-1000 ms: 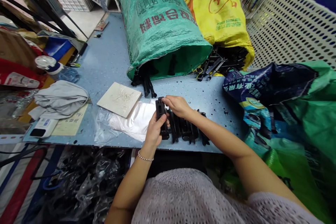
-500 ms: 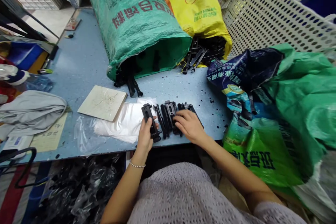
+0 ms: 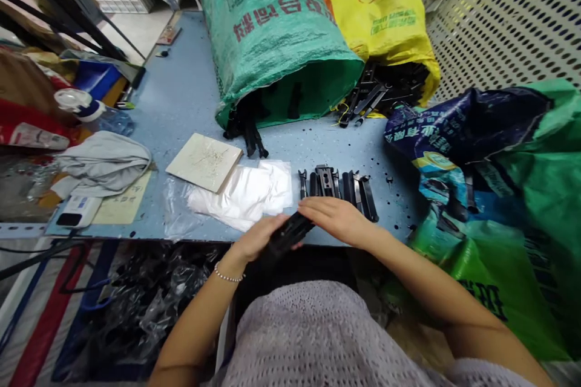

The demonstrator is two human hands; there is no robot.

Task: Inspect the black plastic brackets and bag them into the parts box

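Left hand (image 3: 259,237): closed round the left end of the black part; a beaded bracelet (image 3: 229,275) sits on the wrist.
Right hand (image 3: 340,219): fingers laid over the part's right end, touching it — the thumb is hidden, so I cannot tell whether it grips.
Black part (image 3: 290,233): tilted between the two hands, at the near edge of the bench (image 3: 184,87); blurred, its details unclear.
Row of parts (image 3: 325,181): black pieces side by side on the bench, just beyond the right hand.
White film (image 3: 247,193): on the bench near its near edge, left of the row.
Tile (image 3: 204,160): resting partly on the film, dark specks on top.
Green sack (image 3: 281,27): lying towards the far edge, mouth facing the person, black pieces (image 3: 249,138) poking out.
Yellow sack (image 3: 393,18): right of the green one — more black pieces in its mouth.
Near left corner: white device (image 3: 79,211), paper (image 3: 127,204), grey cloth (image 3: 106,160); a bottle (image 3: 118,123) lies beyond the cloth.
Right edge: printed bag (image 3: 490,281), slumped.
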